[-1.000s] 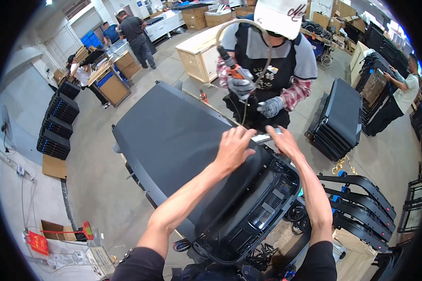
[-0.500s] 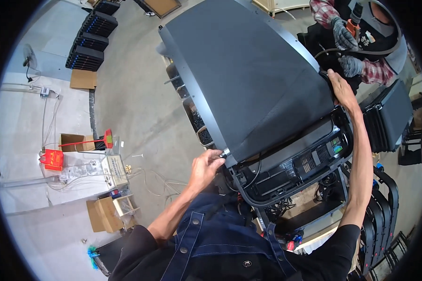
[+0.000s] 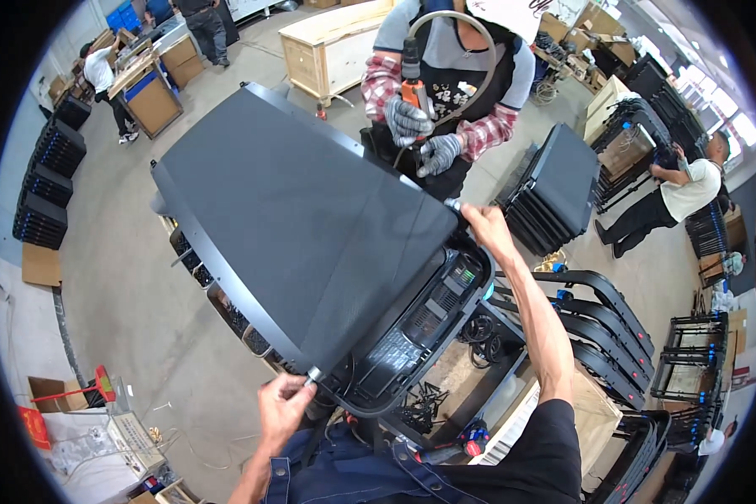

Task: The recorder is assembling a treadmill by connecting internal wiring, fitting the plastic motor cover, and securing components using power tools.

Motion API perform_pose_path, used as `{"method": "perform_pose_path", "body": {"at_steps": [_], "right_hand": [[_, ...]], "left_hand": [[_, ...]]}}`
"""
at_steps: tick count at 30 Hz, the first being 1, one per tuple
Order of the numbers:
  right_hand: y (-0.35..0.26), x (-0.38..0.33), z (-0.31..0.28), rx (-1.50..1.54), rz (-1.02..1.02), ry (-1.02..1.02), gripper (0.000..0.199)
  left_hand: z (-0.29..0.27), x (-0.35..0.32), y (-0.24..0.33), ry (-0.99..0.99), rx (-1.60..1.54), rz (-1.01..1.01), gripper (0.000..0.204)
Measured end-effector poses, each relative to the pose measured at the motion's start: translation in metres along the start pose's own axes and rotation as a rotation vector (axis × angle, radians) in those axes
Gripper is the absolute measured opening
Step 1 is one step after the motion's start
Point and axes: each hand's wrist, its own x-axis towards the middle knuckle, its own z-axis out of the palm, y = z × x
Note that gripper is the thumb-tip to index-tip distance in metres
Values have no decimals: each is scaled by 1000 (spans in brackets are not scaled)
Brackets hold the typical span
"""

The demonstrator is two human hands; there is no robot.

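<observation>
We are pinching a silver end piece (image 3: 313,375) in our left hand (image 3: 282,408), another in our right hand (image 3: 485,226); the black belt (image 3: 302,210) is hiding what lies between.

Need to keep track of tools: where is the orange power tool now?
In the head view, the orange power tool is near the top, slightly right of centre, upright in a co-worker's gloved hand, right of the pale wooden crate.
</observation>
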Motion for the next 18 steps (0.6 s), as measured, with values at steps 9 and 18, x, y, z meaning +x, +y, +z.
{"method": "perform_pose_path", "body": {"at_steps": [9,18], "right_hand": [[61,-11,40,205,138,246,42],[92,-10,73,252,41,538,45]], "left_hand": [[27,-9,-2,64,144,234,12],[28,-2,-19,53,335,428,13]]}}
